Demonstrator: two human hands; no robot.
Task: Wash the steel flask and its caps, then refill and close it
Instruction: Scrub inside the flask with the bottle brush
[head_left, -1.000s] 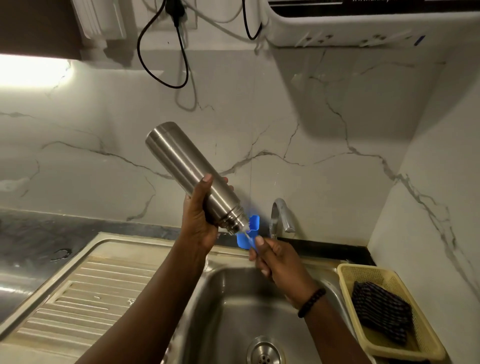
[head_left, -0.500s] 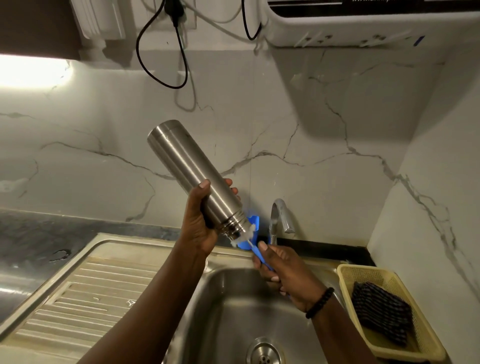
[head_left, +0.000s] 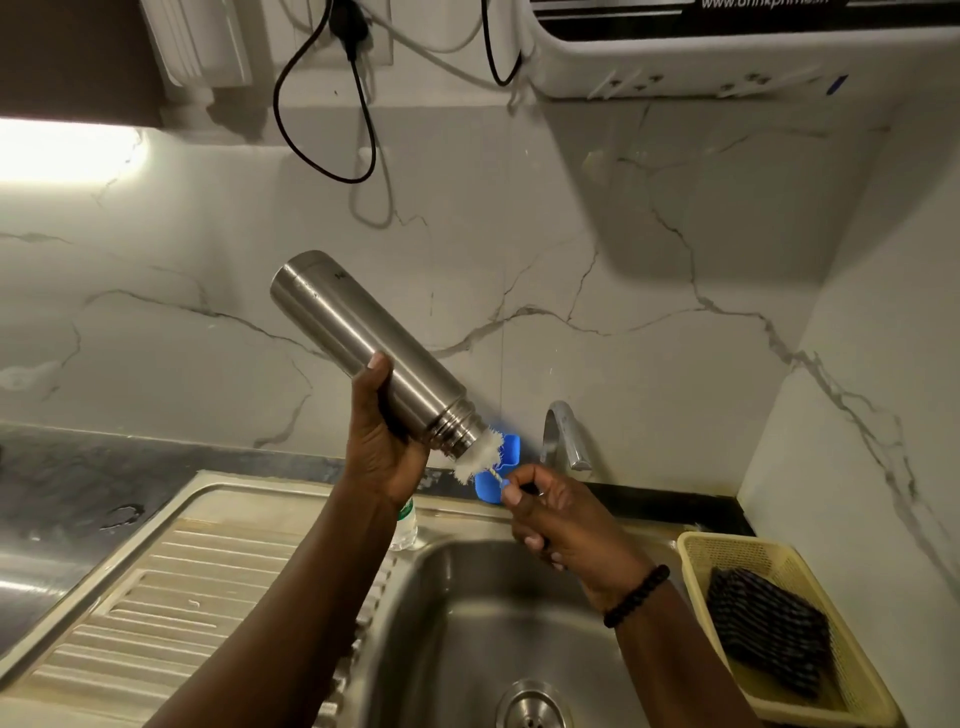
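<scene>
A steel flask (head_left: 358, 340) is tilted above the sink, its base up to the left and its open threaded mouth down to the right. My left hand (head_left: 382, 452) grips it near the neck. My right hand (head_left: 558, 512) holds the handle of a bottle brush; the white bristles (head_left: 480, 457) stick partly out of the flask's mouth. No caps are in sight.
The steel sink basin (head_left: 467, 613) with its drain lies below, a ribbed drainboard (head_left: 156, 597) to the left. A tap (head_left: 563, 434) and a blue holder (head_left: 506, 454) stand behind. A yellow basket (head_left: 696, 551) with a dark cloth sits right. A small bottle (head_left: 405, 525) stands by the left arm.
My right hand has drawn the brush outward, so the white bristles now show at the flask's mouth. The flask has stayed tilted in my left hand.
</scene>
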